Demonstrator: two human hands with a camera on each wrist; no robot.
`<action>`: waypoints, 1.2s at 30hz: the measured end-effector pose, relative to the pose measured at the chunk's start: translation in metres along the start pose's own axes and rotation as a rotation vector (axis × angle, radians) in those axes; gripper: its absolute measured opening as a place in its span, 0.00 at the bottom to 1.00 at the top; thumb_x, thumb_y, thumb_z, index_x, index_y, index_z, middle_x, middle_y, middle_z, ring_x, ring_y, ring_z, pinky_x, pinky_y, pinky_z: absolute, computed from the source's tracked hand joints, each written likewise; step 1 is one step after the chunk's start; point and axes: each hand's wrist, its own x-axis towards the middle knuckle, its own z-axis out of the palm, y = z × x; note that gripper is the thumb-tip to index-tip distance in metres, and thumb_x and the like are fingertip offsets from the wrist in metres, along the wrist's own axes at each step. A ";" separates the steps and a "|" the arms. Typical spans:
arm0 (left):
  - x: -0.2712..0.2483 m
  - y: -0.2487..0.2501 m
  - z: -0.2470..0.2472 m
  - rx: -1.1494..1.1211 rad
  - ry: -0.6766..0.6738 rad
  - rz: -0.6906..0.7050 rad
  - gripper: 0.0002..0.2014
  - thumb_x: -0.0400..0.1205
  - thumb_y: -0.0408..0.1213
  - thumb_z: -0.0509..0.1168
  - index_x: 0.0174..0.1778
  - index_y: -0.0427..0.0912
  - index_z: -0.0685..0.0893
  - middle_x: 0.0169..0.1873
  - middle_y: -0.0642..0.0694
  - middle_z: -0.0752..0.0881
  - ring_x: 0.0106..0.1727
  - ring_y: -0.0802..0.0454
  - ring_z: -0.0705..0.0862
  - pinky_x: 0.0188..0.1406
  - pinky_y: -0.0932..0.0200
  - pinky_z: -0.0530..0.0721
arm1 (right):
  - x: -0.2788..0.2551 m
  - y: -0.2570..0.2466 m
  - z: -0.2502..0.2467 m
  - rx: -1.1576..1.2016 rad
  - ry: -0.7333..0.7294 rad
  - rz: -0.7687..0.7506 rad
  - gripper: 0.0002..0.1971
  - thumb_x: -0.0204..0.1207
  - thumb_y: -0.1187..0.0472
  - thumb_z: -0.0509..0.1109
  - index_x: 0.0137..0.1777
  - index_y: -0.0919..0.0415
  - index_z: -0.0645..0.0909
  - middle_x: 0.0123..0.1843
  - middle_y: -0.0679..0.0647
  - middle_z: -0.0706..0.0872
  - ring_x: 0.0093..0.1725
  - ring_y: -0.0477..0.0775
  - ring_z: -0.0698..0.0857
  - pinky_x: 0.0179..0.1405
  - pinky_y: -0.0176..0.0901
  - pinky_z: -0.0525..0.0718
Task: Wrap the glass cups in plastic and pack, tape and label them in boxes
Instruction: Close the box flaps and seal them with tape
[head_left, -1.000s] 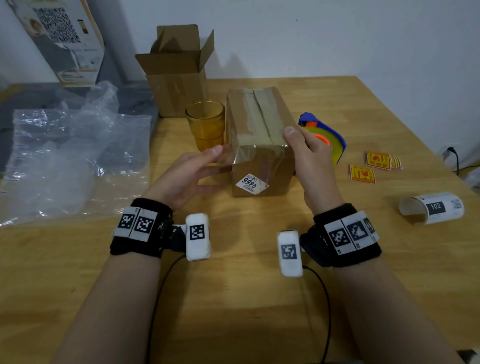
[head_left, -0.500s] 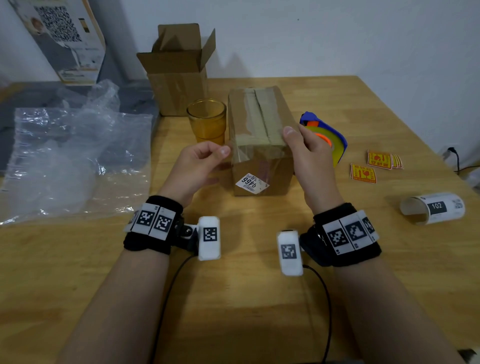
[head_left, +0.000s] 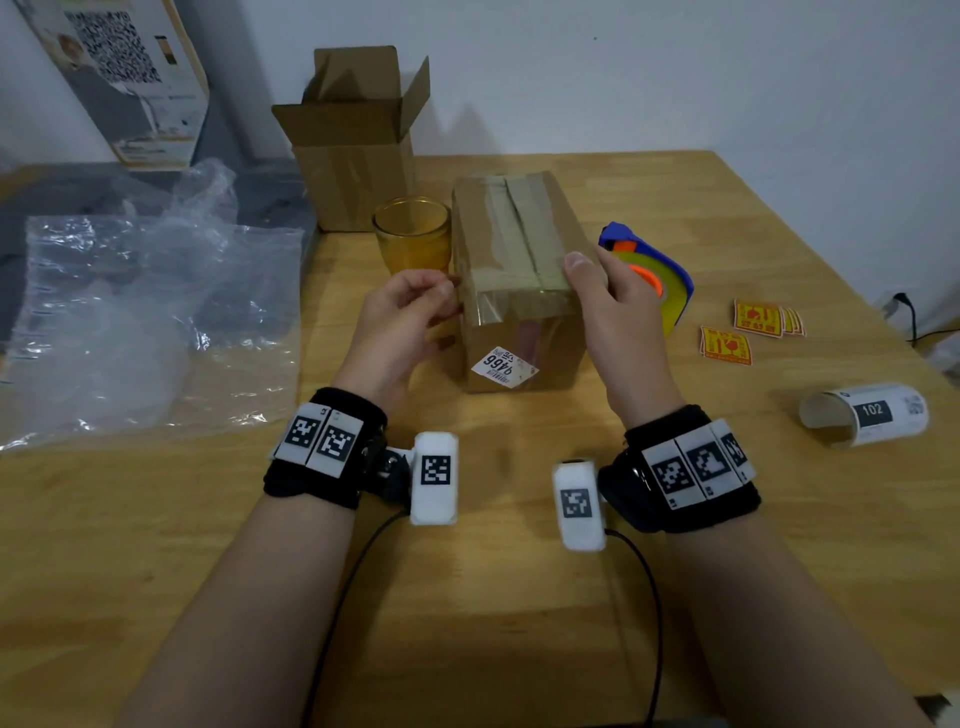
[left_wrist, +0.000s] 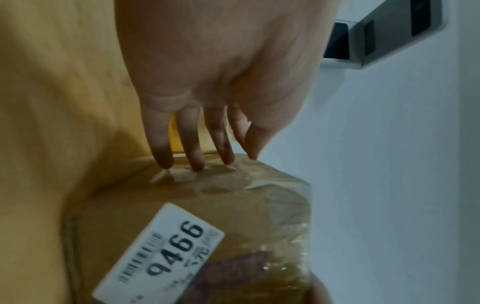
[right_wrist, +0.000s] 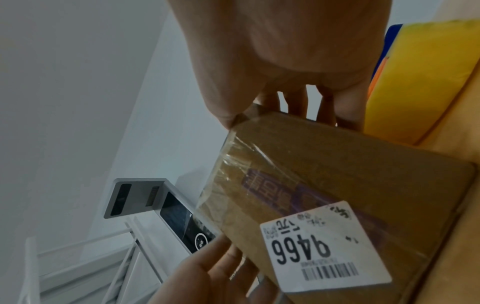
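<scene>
Two hands (head_left: 410, 322) (head_left: 618, 317), glossy-taped cardboard box (head_left: 519, 280)

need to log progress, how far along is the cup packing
Done: one taped box lies closed, white 9466 sticker on its end. In hand: right hand grips it, left hand fingertips touch its side. Left: amber glass cup unwrapped, open box empty-looking, red labels unused.
</scene>
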 end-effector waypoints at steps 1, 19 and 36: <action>-0.003 0.004 0.004 -0.041 0.006 0.008 0.08 0.90 0.45 0.65 0.57 0.46 0.84 0.55 0.50 0.91 0.56 0.51 0.88 0.66 0.34 0.87 | 0.000 0.000 0.000 -0.003 -0.002 0.006 0.28 0.80 0.37 0.65 0.75 0.51 0.84 0.66 0.46 0.90 0.68 0.47 0.86 0.71 0.58 0.85; -0.001 -0.021 0.026 0.199 0.020 0.172 0.21 0.93 0.56 0.47 0.80 0.56 0.69 0.76 0.49 0.78 0.77 0.55 0.76 0.79 0.52 0.75 | -0.003 -0.002 0.003 0.092 -0.008 0.198 0.34 0.84 0.28 0.47 0.78 0.44 0.80 0.74 0.44 0.85 0.76 0.46 0.80 0.82 0.56 0.75; -0.005 -0.010 0.014 -0.009 0.088 -0.032 0.23 0.87 0.69 0.50 0.61 0.61 0.82 0.61 0.54 0.90 0.70 0.48 0.85 0.65 0.51 0.84 | 0.002 0.021 0.013 0.183 -0.037 0.219 0.09 0.93 0.57 0.60 0.69 0.52 0.77 0.63 0.56 0.88 0.63 0.60 0.89 0.46 0.47 0.88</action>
